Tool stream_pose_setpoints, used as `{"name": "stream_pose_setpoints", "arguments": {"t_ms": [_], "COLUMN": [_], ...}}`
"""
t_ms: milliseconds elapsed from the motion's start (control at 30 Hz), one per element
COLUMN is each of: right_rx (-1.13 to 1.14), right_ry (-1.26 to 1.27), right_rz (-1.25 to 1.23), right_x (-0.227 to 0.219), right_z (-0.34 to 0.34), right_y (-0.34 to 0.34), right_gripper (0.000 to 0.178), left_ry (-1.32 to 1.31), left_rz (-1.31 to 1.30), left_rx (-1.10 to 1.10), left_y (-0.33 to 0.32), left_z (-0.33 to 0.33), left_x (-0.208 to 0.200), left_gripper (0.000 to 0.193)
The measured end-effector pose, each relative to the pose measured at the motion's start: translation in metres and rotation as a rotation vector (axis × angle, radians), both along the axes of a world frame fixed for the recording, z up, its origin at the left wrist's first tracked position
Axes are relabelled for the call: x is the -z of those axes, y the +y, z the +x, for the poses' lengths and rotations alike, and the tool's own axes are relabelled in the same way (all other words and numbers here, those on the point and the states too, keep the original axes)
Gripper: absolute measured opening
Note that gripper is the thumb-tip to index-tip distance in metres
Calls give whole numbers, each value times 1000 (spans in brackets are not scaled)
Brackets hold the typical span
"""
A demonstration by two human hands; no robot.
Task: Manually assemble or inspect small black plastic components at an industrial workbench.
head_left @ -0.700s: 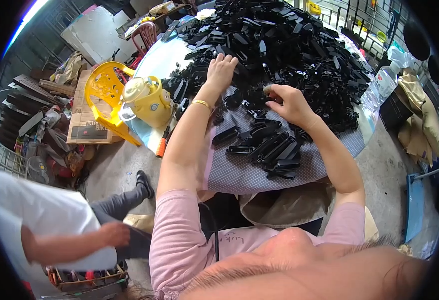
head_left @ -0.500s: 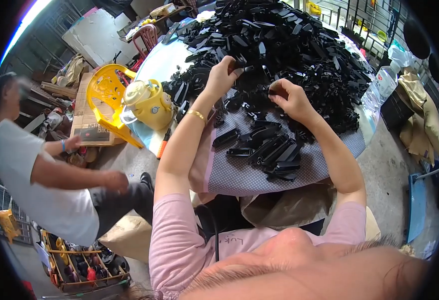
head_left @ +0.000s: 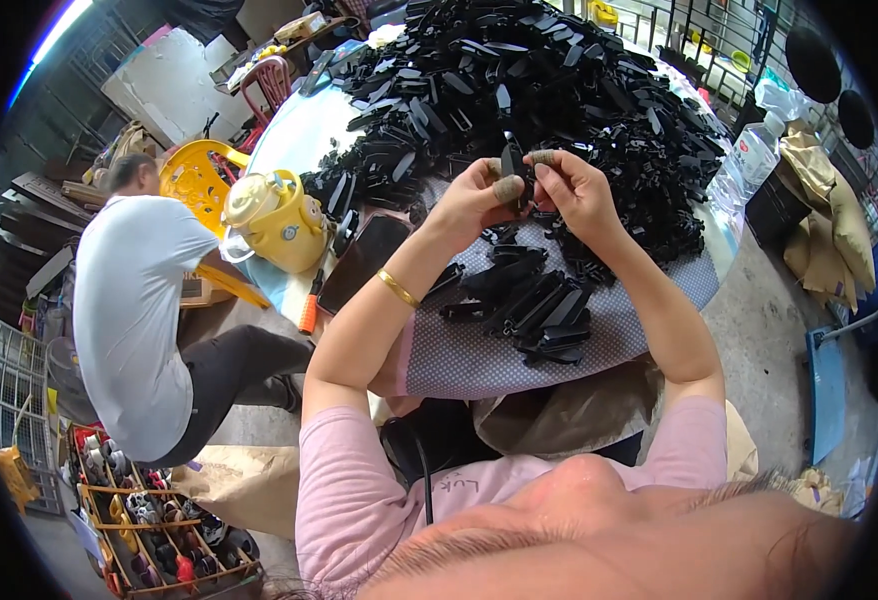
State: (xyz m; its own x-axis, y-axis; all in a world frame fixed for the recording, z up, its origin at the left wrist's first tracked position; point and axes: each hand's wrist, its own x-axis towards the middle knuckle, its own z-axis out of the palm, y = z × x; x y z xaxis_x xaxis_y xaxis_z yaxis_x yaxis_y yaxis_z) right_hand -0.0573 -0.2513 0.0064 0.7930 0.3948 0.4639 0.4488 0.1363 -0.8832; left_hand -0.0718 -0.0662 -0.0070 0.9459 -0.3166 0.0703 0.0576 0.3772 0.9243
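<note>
My left hand [head_left: 479,195] and my right hand [head_left: 571,190] are raised together above the table, both pinching one small black plastic piece [head_left: 512,165] between their fingertips. A gold bangle [head_left: 397,288] circles my left wrist. Under my hands a small group of black pieces [head_left: 534,305] lies on a dotted grey cloth [head_left: 479,360]. Beyond them a big heap of the same black parts [head_left: 529,80] covers the round table [head_left: 279,135].
A yellow jug [head_left: 274,220] and a dark phone [head_left: 364,262] sit at the table's left edge. A person in a white shirt [head_left: 129,310] bends at the left beside a yellow chair [head_left: 194,175]. A clear water bottle [head_left: 744,160] stands right. A crate of small items [head_left: 154,520] lies lower left.
Both hands lifted from the heap and came together on one black piece. The person at the left moved up and farther into view, standing bent over.
</note>
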Motion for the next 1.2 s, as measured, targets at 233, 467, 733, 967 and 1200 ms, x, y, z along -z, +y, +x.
{"name": "stream_pose_setpoints", "arguments": {"t_ms": [233, 467, 733, 967, 1200], "right_rx": [136, 339, 189, 286, 180], "right_ry": [-177, -511, -609, -833, -808], "right_rz": [-40, -293, -370, -679, -636], "right_x": [8, -5, -3, 5, 6], "right_z": [6, -8, -6, -6, -19], "right_y": [3, 0, -1, 3, 10], "right_gripper": [17, 18, 18, 8, 7], "left_ry": [27, 59, -77, -405, -319], "left_rz": [-93, -43, 187, 685, 488], "left_rx": [-20, -78, -223, -502, -614], "left_y": [-4, -9, -7, -16, -25], "left_z": [-5, -12, -6, -9, -19], "left_x": [1, -3, 6, 7, -2], "left_gripper": [46, 39, 29, 25, 27]}}
